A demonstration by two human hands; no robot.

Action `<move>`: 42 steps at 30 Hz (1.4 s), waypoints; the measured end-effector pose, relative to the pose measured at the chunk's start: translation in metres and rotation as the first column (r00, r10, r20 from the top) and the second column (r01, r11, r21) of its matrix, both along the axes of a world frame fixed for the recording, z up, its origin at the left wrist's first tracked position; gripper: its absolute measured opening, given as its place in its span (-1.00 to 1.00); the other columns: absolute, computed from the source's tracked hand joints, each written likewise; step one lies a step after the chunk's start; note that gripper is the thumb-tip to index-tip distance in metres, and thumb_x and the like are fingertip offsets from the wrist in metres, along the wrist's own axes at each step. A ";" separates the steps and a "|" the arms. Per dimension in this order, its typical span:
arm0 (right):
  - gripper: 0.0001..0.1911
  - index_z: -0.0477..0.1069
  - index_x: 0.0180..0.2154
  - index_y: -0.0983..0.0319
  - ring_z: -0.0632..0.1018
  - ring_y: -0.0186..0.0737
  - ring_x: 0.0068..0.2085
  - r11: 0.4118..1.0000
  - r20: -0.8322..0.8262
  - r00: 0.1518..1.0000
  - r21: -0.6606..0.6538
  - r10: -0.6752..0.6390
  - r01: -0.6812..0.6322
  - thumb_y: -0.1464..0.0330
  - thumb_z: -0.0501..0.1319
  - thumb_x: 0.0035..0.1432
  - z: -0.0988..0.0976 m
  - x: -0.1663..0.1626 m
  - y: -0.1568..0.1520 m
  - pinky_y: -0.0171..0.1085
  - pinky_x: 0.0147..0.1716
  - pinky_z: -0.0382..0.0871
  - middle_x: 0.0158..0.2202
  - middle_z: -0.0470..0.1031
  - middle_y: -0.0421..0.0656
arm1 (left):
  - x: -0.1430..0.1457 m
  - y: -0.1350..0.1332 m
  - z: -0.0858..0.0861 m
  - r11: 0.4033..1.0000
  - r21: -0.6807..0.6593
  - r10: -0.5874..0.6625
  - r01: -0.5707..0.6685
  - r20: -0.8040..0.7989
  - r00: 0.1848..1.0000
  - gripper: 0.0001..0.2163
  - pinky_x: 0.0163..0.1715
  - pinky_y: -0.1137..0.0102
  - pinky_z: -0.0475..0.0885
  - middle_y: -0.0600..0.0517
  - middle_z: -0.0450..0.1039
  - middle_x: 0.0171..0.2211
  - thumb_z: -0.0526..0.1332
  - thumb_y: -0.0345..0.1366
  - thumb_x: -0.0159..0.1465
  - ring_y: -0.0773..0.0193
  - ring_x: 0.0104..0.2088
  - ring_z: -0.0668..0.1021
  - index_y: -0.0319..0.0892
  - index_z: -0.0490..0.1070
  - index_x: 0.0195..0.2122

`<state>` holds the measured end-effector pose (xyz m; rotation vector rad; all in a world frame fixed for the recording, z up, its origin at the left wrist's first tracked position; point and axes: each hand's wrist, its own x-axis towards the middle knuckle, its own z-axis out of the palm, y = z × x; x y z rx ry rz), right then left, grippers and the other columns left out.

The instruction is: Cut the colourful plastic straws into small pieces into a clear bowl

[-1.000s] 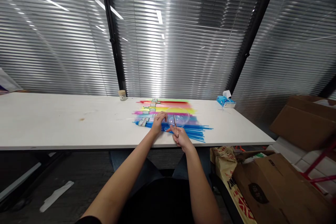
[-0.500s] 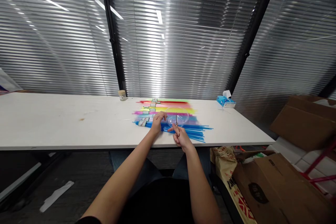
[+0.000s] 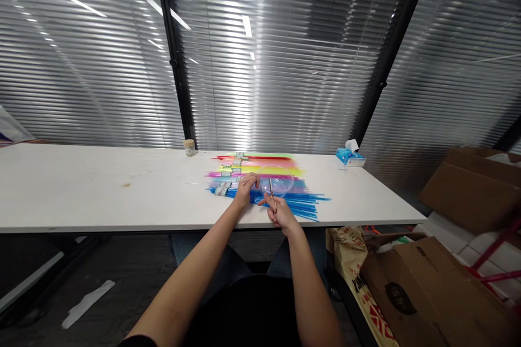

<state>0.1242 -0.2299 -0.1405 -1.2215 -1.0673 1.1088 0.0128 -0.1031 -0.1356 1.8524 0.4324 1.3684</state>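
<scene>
My right hand (image 3: 281, 212) is closed around the handles of a pair of scissors (image 3: 271, 188), whose blades point away from me and look closed. In front of it lies a clear round plastic bowl (image 3: 287, 183), partly behind the blades. My left hand (image 3: 245, 190) is beside the bowl's left edge with its fingers curled together; whatever they pinch is too small to make out. Under and around both hands are long thin blue plastic sticks (image 3: 307, 206), tied with a printed label (image 3: 222, 189) at their left end.
Behind the bowl lie more bundles of thin sticks, among them yellow (image 3: 280, 171) and red (image 3: 264, 158). A small lidded jar (image 3: 189, 147) stands at the back left, a blue tissue pack (image 3: 350, 156) at the back right. Cardboard boxes (image 3: 435, 287) fill the floor at right.
The scissors have swung a little to the left, and their tips have moved away from the bowl's middle toward my left hand. My left hand has barely shifted.
</scene>
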 end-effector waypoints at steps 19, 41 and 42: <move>-0.46 0.48 -0.33 0.22 -0.06 -0.44 -0.74 0.998 -0.065 0.996 -0.002 -0.061 0.061 -0.16 0.28 0.15 -0.005 0.001 0.002 -0.36 -0.76 -0.23 -0.80 0.03 -0.45 | -0.004 0.003 -0.014 0.989 0.103 0.117 -0.108 -0.086 0.989 -0.54 -0.12 0.23 0.42 -0.08 0.52 -0.03 0.20 -0.35 -0.07 0.02 -0.05 0.54 -0.12 0.50 -0.08; -0.41 0.47 -0.34 0.21 -0.08 -0.46 -0.73 1.000 -0.090 0.996 -0.010 -0.024 0.023 -0.21 0.30 0.11 -0.004 0.003 0.000 -0.37 -0.75 -0.23 -0.79 0.04 -0.46 | -0.088 0.075 0.037 0.834 0.148 0.488 -0.532 -0.649 0.584 -0.90 -0.15 0.31 0.48 -0.11 0.65 -0.27 0.24 -0.38 0.18 0.07 -0.19 0.64 -0.20 0.57 -0.36; -0.41 0.48 -0.34 0.21 -0.08 -0.46 -0.73 1.000 -0.091 0.996 -0.009 -0.024 0.023 -0.21 0.30 0.10 -0.003 0.002 0.000 -0.37 -0.75 -0.22 -0.79 0.05 -0.46 | -0.090 0.076 0.039 0.835 0.148 0.467 -0.530 -0.700 0.541 -0.91 -0.19 0.34 0.47 -0.10 0.65 -0.29 0.27 -0.33 0.20 0.08 -0.20 0.64 -0.19 0.57 -0.39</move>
